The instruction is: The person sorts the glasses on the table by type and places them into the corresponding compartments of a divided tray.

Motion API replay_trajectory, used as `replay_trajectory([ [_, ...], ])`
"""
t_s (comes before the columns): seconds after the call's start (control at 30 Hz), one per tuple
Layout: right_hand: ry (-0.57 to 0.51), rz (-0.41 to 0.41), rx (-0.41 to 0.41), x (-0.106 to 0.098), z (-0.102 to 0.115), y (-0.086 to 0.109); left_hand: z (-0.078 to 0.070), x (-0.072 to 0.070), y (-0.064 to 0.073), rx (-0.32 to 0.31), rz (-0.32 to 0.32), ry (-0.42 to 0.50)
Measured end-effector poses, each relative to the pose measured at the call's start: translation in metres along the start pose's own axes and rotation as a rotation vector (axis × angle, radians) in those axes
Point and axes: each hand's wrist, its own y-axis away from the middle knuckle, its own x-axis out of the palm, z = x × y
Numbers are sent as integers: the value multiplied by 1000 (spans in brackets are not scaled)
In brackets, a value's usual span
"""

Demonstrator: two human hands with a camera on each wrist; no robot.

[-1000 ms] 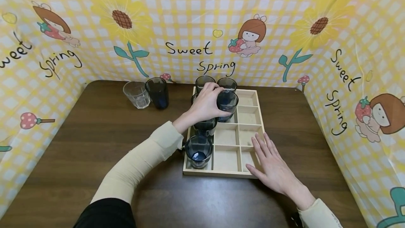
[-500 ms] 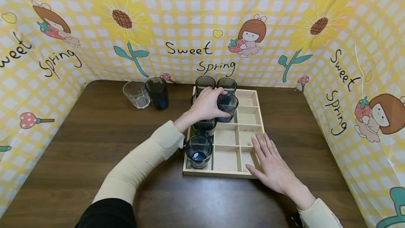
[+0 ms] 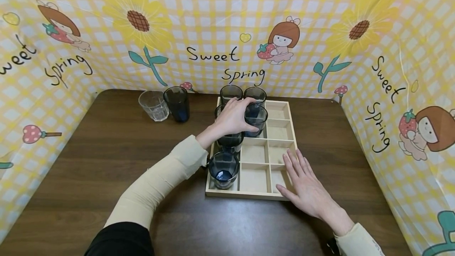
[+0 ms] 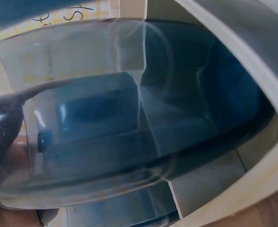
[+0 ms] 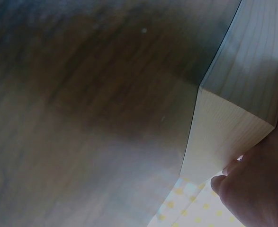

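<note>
My left hand grips a blue-grey tinted drinking glass near its rim. That glass sits in the middle column of a pale wooden divided tray, second compartment from the back. A tinted glass fills most of the left wrist view. Fingers straight and spread, my right hand rests on the tray's right front corner; the right wrist view has part of the hand against the wooden side. More tinted glasses stand along the left column, including a front one; one there is partly hidden by my left hand.
A clear faceted glass and a taller dark glass stand side by side at the back left of the brown table. Another tinted glass is in the tray's back middle compartment. Yellow checked cloth encloses the table.
The glass in my left hand has come down slightly into its compartment since one second ago, and is still over the last half second. My right hand has stayed in place.
</note>
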Motion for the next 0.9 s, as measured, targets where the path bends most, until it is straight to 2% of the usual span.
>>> replay_trajectory([
  [0.27,-11,9,7,0,0,-1,-1,-2,1,-3,45,-39],
  [0.47,-9,-3,0,0,1,1,-8,-8,2,4,113,-153],
  [0.63,2,-44,-30,1,1,2,-11,-14,8,33,145,-243],
  [0.73,7,-58,-40,1,0,2,-10,-18,13,64,172,-250],
  [0.9,4,-54,-37,1,0,3,-5,-25,21,107,189,-174],
])
